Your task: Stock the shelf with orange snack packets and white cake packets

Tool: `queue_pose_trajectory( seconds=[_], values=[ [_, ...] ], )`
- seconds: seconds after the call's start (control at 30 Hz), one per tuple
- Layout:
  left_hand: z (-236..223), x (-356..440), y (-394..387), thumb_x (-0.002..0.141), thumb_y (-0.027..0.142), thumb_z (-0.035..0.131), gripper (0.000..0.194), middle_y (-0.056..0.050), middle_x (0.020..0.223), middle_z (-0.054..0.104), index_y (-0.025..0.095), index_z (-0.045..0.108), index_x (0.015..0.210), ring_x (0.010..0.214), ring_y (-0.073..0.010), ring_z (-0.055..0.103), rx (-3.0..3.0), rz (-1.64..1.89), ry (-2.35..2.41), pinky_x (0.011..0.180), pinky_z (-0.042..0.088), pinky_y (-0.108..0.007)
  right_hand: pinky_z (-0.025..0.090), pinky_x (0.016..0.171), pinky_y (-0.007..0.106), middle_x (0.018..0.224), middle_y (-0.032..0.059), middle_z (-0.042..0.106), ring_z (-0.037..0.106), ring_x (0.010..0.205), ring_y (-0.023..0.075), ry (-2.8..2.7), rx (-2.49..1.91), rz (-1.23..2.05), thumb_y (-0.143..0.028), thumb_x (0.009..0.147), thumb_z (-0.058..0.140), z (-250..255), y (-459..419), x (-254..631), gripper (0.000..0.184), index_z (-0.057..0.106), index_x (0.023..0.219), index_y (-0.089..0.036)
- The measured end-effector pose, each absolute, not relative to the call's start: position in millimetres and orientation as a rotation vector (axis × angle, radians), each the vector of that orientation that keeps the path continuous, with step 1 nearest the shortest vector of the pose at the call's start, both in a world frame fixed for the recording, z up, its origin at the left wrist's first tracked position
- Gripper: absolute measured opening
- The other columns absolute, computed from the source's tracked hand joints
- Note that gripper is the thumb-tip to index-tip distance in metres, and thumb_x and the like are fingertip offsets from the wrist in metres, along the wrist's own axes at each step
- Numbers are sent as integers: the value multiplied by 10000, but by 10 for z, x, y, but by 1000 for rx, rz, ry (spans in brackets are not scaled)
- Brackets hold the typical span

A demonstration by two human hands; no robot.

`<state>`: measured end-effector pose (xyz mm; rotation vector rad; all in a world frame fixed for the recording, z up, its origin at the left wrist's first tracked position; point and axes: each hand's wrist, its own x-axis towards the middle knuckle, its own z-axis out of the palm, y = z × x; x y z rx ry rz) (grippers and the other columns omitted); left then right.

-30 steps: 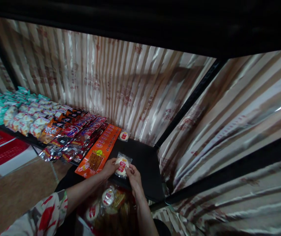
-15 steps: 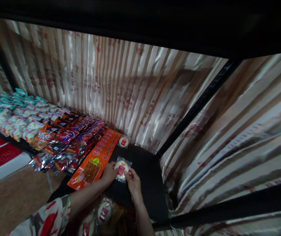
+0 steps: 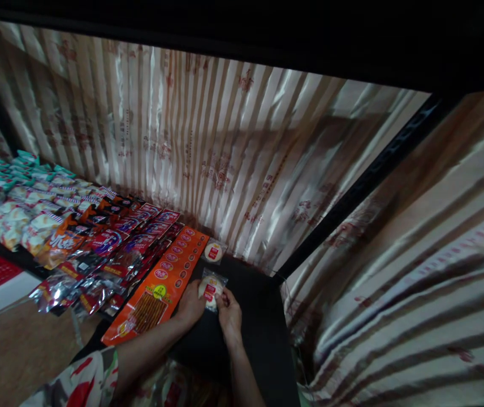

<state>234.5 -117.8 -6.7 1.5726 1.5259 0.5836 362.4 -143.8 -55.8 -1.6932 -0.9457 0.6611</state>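
Two clear packets, each with a round white cake and a red label, lie on the black shelf board [image 3: 263, 333]. My left hand [image 3: 191, 303] grips the left side of the nearer cake packet [image 3: 210, 289]. On its right edge the fingers of my right hand [image 3: 229, 316] are closed, with the thumb on top. The farther cake packet [image 3: 214, 252] lies just beyond, close to the curtain. Beside my left hand, a long orange snack packet [image 3: 168, 274] with a picture of brown sticks stretches from front to back.
Rows of red packets [image 3: 140, 237], orange-and-white bags [image 3: 40, 223] and green bags [image 3: 17, 169] fill the left. More cake packets [image 3: 174, 390] show dimly below my arms. A striped curtain [image 3: 225, 141] hangs behind; a black post [image 3: 352, 195] slants at right.
The held cake packet has slid away from me, nearer the farther one, with both hands on it. My view has shifted slightly, and the cake packets below my arms show less.
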Motion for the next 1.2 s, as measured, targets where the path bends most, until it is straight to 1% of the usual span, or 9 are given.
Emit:
queue_pose_trajectory(
  seconds=[0.1, 0.2, 0.37, 0.53, 0.67, 0.83, 0.97, 1.1, 1.2],
  values=[
    [-53, 2402, -1179, 743, 82, 446, 546, -152, 1327, 464, 62, 417, 1288, 1244, -201, 406, 1664, 616, 1534, 1042, 269, -251, 475, 634, 274, 731, 35, 688, 631, 674, 186, -931, -1663, 670, -451, 633, 585, -540, -1334, 3626, 400, 667, 926, -190],
    [-95, 2466, -1157, 738, 72, 434, 563, -161, 1382, 395, 50, 410, 1301, 1293, -220, 339, 1770, 649, 1548, 1083, 219, -273, 472, 663, 284, 737, 33, 691, 634, 682, 191, -912, -1650, 658, -431, 628, 589, -499, -1233, 3630, 339, 670, 868, -206],
    [-145, 2553, -1079, 729, 62, 413, 618, -134, 1436, 327, 68, 362, 1345, 1330, -221, 276, 1841, 627, 1535, 1105, 206, -303, 452, 672, 287, 730, 20, 686, 624, 686, 195, -941, -1724, 584, -432, 638, 575, -442, -1068, 3657, 304, 674, 829, -217],
    [-85, 2617, -973, 696, 12, 386, 641, -94, 1471, 271, 76, 389, 1334, 1344, -210, 242, 1872, 620, 1489, 1116, 191, -299, 444, 681, 288, 742, 22, 676, 613, 684, 190, -964, -1719, 542, -459, 664, 533, -415, -870, 3681, 344, 663, 858, -206],
    [-79, 2667, -867, 700, -9, 362, 634, -104, 1467, 277, 39, 383, 1331, 1345, -198, 240, 1883, 586, 1490, 1117, 189, -287, 449, 694, 282, 778, 33, 684, 618, 717, 189, -937, -1692, 525, -450, 670, 535, -440, -721, 3694, 343, 666, 868, -203],
    [-116, 2696, -754, 710, 2, 361, 632, -63, 1469, 285, 99, 394, 1334, 1349, -190, 232, 1902, 579, 1505, 1120, 183, -302, 453, 692, 279, 784, 36, 690, 619, 709, 184, -927, -1672, 524, -447, 678, 535, -502, -595, 3718, 356, 676, 896, -203],
    [-124, 2715, -691, 736, 19, 353, 613, -79, 1467, 285, 87, 375, 1345, 1350, -196, 227, 1916, 569, 1508, 1119, 172, -293, 449, 689, 285, 773, 38, 685, 613, 696, 186, -937, -1700, 500, -447, 684, 527, -537, -526, 3748, 375, 680, 918, -198],
    [-134, 2741, -627, 739, 34, 369, 611, -67, 1465, 290, 119, 380, 1344, 1350, -201, 222, 1903, 557, 1510, 1117, 170, -310, 446, 675, 278, 777, 30, 686, 609, 692, 181, -923, -1719, 497, -449, 677, 534, -541, -471, 3769, 369, 682, 915, -209],
    [-150, 2755, -587, 745, 41, 366, 605, -66, 1462, 298, 121, 381, 1344, 1351, -204, 218, 1906, 561, 1522, 1113, 180, -314, 446, 674, 278, 778, 32, 686, 607, 690, 179, -916, -1730, 483, -450, 673, 540, -527, -443, 3772, 368, 684, 909, -207]
  ],
)
